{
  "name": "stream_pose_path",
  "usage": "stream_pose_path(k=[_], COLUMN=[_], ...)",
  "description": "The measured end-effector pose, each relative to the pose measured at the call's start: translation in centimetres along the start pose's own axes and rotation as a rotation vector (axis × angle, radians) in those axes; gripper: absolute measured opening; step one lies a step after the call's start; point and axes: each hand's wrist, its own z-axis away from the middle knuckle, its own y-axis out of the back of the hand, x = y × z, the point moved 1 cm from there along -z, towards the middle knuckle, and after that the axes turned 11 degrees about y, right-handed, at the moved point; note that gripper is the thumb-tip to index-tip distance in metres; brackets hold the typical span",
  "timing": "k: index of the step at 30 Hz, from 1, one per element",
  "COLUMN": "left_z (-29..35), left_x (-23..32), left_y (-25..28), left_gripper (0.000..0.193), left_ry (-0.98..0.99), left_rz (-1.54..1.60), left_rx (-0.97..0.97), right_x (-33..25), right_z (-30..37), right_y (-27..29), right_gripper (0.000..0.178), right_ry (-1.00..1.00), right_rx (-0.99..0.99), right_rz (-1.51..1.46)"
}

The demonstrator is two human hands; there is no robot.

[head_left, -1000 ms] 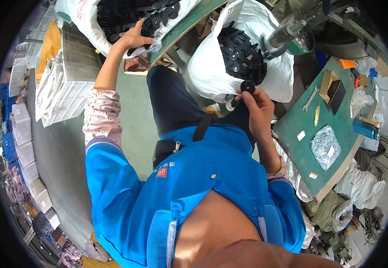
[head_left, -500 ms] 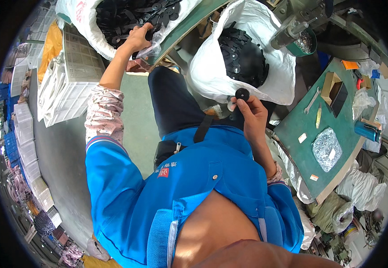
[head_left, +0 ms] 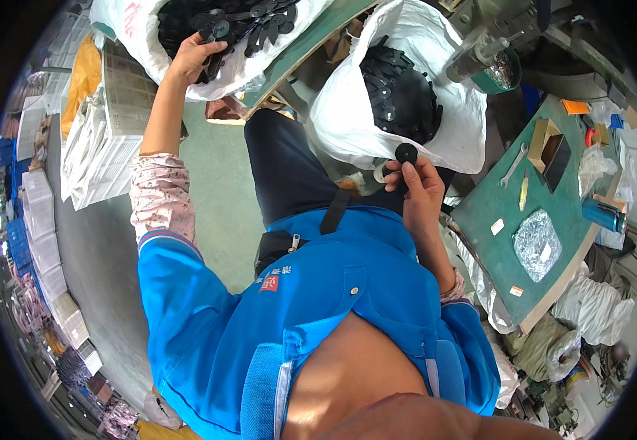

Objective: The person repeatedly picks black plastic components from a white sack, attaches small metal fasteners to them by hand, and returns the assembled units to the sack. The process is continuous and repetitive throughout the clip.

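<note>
We're pinching a round black disc (head_left: 406,152) in our right hand (head_left: 424,183), open white sack (head_left: 332,126) sitting just ahead; our left hand (head_left: 189,57), well apart up-left, is gripping a flat black round-ended part (head_left: 220,29), long axis unclear.

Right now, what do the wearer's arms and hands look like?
Left hand and right hand bare, no gloves. Blue sleeves with striped edges; pale pink patterned undersleeves show beyond them, gathered on the left arm.
</note>
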Motion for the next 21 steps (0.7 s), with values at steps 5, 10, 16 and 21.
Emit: stream_pose_path(k=[5,10,16,21], left_z=[2.2,8.4,13.9,16.5], left_x=[1.7,3.0,2.5,3.3], left_y=[-2.2,-12.7,-23.7,-27.9], left_gripper=[0.026,0.036,0.057,0.066], left_ry=[-0.032,-0.034,0.102,0.194], left_rz=[0.255,0.181,0.336,0.362], left_rx=[-0.273,-0.745,-1.299,-1.469], right_x=[-1.0,-5.2,-12.3,-12.0], right_z=[-2.3,-8.5,-14.5,-14.1], right_y=[0.1,2.3,1.7,2.5], right_gripper=[0.019,0.024,0.049,0.053], right_ry=[0.079,0.181,0.245,0.053], right_rx=[-0.015,-0.241,-0.739,-0.909], right_rz=[-0.036,-0.020,0.053,0.037])
